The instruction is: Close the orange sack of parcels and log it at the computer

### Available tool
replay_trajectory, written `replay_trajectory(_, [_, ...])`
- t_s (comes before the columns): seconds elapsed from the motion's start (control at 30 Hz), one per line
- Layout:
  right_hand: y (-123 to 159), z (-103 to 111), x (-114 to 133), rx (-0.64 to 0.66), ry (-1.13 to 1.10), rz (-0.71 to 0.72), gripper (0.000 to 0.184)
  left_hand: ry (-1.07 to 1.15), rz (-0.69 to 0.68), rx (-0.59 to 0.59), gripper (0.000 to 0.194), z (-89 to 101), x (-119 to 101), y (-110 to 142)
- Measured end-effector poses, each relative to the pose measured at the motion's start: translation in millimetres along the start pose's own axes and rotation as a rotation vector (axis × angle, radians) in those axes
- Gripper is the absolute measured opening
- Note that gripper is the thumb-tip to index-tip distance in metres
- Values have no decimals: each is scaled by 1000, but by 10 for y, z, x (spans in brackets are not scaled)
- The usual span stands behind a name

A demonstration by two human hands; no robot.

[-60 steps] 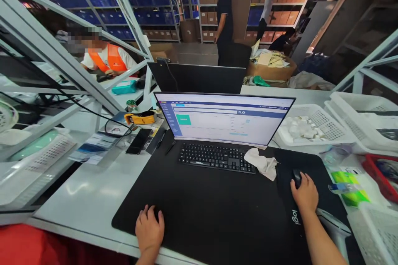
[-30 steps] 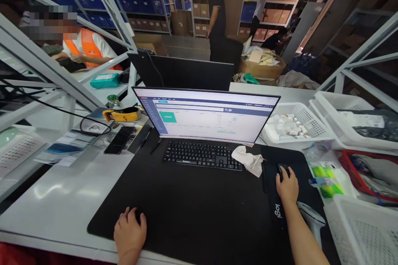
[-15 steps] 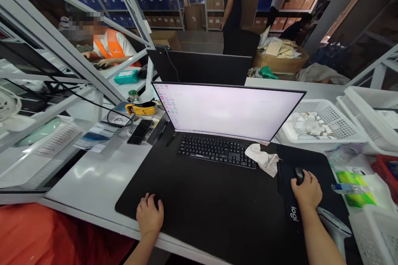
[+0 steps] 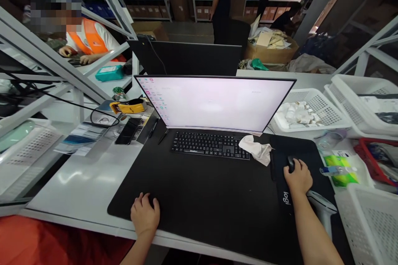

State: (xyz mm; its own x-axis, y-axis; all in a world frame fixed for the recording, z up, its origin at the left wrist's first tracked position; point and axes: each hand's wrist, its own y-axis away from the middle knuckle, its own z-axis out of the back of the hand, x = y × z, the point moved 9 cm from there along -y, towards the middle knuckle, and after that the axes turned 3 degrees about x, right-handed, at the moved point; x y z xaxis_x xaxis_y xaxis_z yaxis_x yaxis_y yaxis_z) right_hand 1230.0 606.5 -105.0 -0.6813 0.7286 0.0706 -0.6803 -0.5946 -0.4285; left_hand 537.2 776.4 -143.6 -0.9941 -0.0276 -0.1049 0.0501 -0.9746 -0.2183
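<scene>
My right hand [image 4: 299, 177] lies over a black computer mouse [image 4: 291, 164] on a dark mouse pad [image 4: 281, 215]. Most of the mouse is hidden under the palm and fingers. My left hand [image 4: 144, 214] rests palm down near the front edge of a black desk mat [image 4: 205, 190], fingers apart and holding nothing. A black keyboard [image 4: 205, 145] sits beyond the hands, below a lit monitor [image 4: 214, 103] with icons down its left side. A crumpled pale cloth [image 4: 255, 150] overlaps the keyboard's right end. Beside my right forearm is a grey handheld scanner [image 4: 323, 207].
At right stand white baskets [image 4: 337, 121], a red basket [image 4: 367, 161], a green packet [image 4: 343, 179] and a clear bottle [image 4: 338, 170]. A phone [image 4: 128, 131] and a yellow-black strap [image 4: 129, 107] lie at left. A person in an orange vest [image 4: 90, 37] sits beyond the frame.
The camera view has shifted, so the desk and monitor appear a little further left and higher. Both hands keep their places on the mat and the mouse.
</scene>
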Motion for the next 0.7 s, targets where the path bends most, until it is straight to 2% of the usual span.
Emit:
replay_trajectory(0.4, [17, -3, 11, 51, 27, -4, 43, 4, -7, 8, 54, -19, 9, -20])
replay_trajectory(0.7, [7, -11, 2, 65, 37, -1, 49, -4, -7, 3, 55, 0, -9, -20])
